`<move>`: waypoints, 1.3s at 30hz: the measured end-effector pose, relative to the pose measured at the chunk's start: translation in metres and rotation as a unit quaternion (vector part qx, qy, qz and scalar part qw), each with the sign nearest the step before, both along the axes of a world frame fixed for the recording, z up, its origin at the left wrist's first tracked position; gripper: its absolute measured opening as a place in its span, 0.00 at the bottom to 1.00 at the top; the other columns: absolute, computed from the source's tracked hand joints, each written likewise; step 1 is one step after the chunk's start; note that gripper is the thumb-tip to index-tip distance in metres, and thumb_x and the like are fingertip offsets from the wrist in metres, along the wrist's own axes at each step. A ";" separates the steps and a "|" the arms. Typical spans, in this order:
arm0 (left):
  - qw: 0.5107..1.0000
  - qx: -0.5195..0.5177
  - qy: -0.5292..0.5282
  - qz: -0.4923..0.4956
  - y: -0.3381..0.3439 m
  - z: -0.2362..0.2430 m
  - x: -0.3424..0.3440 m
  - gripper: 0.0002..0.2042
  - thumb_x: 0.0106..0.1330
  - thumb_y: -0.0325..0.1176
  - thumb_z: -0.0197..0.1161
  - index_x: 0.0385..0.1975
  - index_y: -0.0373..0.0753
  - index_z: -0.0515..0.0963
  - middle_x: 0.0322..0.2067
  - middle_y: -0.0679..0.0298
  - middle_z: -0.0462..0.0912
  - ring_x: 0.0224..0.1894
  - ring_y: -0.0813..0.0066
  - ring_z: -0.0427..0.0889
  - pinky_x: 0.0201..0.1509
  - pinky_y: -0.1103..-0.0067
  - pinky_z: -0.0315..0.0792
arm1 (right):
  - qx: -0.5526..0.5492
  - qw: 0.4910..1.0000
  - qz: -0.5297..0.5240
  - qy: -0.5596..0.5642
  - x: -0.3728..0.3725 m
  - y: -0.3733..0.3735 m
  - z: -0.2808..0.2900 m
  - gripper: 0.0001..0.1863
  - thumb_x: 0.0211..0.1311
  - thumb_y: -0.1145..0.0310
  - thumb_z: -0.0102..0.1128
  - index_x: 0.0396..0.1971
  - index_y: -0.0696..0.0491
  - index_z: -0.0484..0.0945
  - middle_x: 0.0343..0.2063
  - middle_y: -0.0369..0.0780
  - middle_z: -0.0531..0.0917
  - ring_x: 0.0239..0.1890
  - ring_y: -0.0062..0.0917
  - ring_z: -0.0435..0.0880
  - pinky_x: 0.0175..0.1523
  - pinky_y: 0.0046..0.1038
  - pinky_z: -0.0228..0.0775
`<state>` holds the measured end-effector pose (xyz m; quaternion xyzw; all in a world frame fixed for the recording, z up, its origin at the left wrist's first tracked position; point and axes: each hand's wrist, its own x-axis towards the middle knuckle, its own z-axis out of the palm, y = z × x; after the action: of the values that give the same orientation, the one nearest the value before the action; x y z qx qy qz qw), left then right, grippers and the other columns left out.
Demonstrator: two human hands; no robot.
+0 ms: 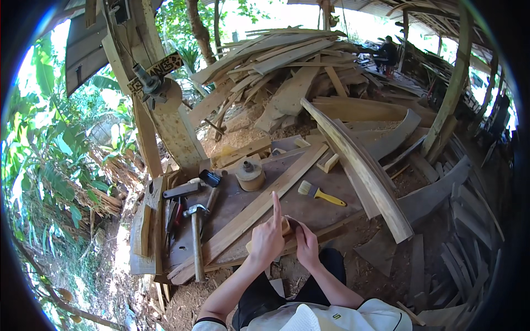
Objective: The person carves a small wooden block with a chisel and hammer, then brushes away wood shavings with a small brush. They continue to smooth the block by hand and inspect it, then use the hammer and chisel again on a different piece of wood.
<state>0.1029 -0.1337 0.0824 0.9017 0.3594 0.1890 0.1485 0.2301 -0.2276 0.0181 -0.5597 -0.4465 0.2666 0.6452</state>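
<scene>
My left hand grips a small light wooden block, its index finger raised and the rest curled, partly hiding the block. Right beside it my right hand holds a thin dark piece against the block; its exact kind is unclear. A long plank lies diagonally on the bench. Left of it are a hammer, red-handled pliers and other tools. A yellow-handled paintbrush lies right of the plank, and a round container stands behind it.
Long bent boards rest across the bench's right end. A large pile of planks lies behind. Wooden posts hold the roof. A seated person is in the back right. Offcuts cover the ground at right; plants grow at left.
</scene>
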 end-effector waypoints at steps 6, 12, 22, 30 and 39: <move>0.998 0.000 -0.051 -0.022 -0.009 0.006 -0.005 0.62 0.62 0.33 0.78 0.86 0.27 0.34 0.37 0.49 0.89 0.30 0.46 0.89 0.32 0.59 0.81 | 0.062 0.998 0.012 -0.028 -0.010 0.001 0.038 0.21 0.92 0.67 0.44 0.67 0.64 0.80 0.57 0.45 0.90 0.60 0.25 0.87 0.68 0.28 0.75; 1.000 0.015 -0.020 -0.012 -0.012 0.005 -0.003 0.63 0.62 0.36 0.80 0.85 0.25 0.35 0.40 0.50 0.89 0.32 0.49 0.90 0.33 0.62 0.82 | 0.018 1.000 -0.001 -0.010 0.000 0.001 0.013 0.19 0.91 0.69 0.44 0.64 0.63 0.81 0.52 0.46 0.91 0.55 0.26 0.88 0.62 0.29 0.77; 1.000 0.013 -0.011 -0.023 -0.016 0.001 -0.005 0.60 0.63 0.33 0.77 0.85 0.23 0.35 0.41 0.50 0.88 0.34 0.52 0.90 0.35 0.64 0.82 | 0.021 1.000 0.003 0.004 -0.003 -0.002 0.024 0.18 0.89 0.71 0.50 0.62 0.65 0.82 0.52 0.49 0.91 0.56 0.26 0.89 0.64 0.29 0.77; 0.999 0.018 -0.039 -0.031 -0.019 -0.006 -0.006 0.60 0.64 0.36 0.77 0.85 0.22 0.37 0.45 0.49 0.88 0.35 0.52 0.90 0.37 0.64 0.83 | 0.045 0.996 0.072 -0.013 0.013 0.001 0.032 0.18 0.87 0.72 0.54 0.66 0.65 0.80 0.63 0.49 0.88 0.63 0.26 0.87 0.70 0.30 0.76; 1.000 -0.013 -0.004 0.000 -0.019 0.014 -0.005 0.63 0.62 0.36 0.79 0.85 0.23 0.35 0.45 0.49 0.89 0.36 0.53 0.91 0.35 0.64 0.83 | -0.012 0.998 0.065 -0.007 0.016 0.004 0.006 0.20 0.91 0.69 0.47 0.69 0.65 0.79 0.65 0.46 0.87 0.67 0.28 0.85 0.74 0.31 0.72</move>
<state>0.0982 -0.1523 0.0967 0.8990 0.3611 0.1882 0.1614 0.2460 -0.2236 0.0238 -0.5385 -0.4836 0.3095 0.6167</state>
